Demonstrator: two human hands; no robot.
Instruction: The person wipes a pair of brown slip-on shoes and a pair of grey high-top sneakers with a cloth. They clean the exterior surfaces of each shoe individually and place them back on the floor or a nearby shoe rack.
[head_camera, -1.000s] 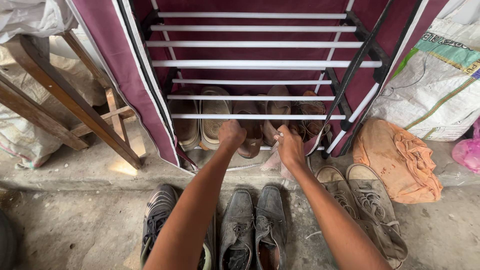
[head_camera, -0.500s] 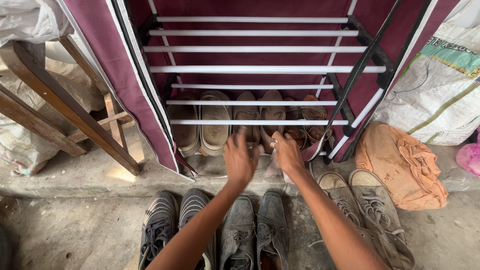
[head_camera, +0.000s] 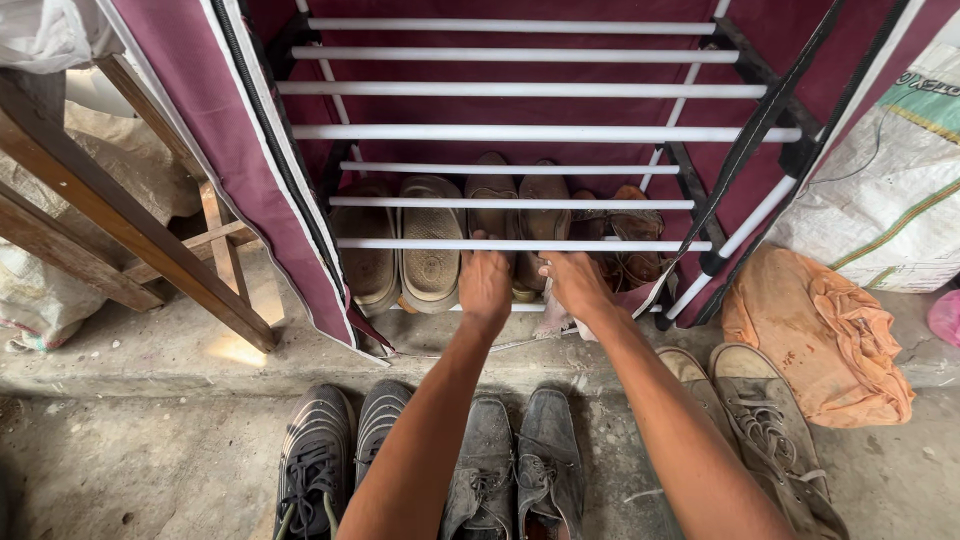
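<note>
Fingers of my left hand (head_camera: 485, 283) curl over the toe ends of the brown sandals (head_camera: 519, 215) on the bottom tier of the maroon shoe rack (head_camera: 300, 225), gripping them from above. My right hand (head_camera: 577, 285) sits just beside it, fingers bent at the same pair; I cannot tell whether it grips. Beige slip-ons (head_camera: 402, 245) lie left of the sandals. On the floor below stand dusty black lace-ups (head_camera: 515, 470) and striped sneakers (head_camera: 340, 450).
</note>
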